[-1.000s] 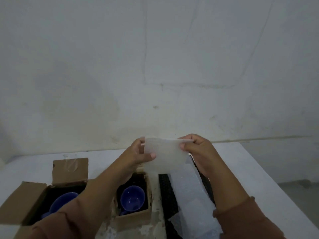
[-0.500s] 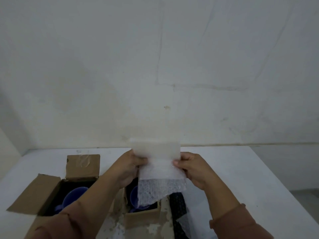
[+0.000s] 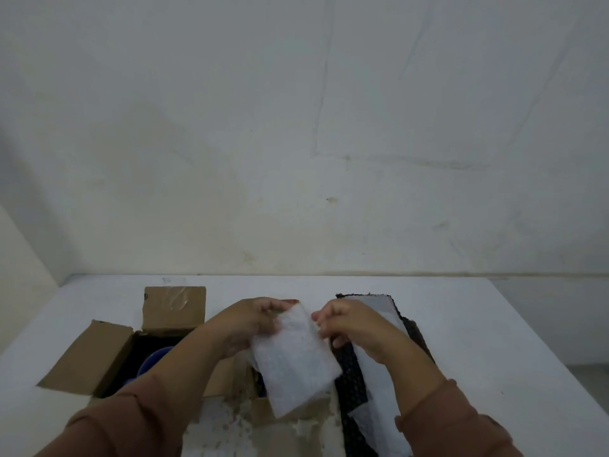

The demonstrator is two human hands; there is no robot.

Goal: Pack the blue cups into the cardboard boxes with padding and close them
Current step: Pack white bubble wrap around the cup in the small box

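Both hands pinching padding sheet.
Left hand point(image 3: 260, 319), right hand point(image 3: 346, 324) grip top corners of white, bubbled wrap sheet point(image 3: 296, 357), hanging tilted, right of open cardboard box point(image 3: 108, 354); blue cup point(image 3: 153, 359) inside that box.

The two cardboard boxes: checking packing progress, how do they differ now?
The left box shows its blue cup uncovered; the middle box sits mostly hidden behind the padding sheet held by the left hand and right hand. The left box's flaps spread wide; the middle box's are largely covered. Both are brown cardboard, unclosed.
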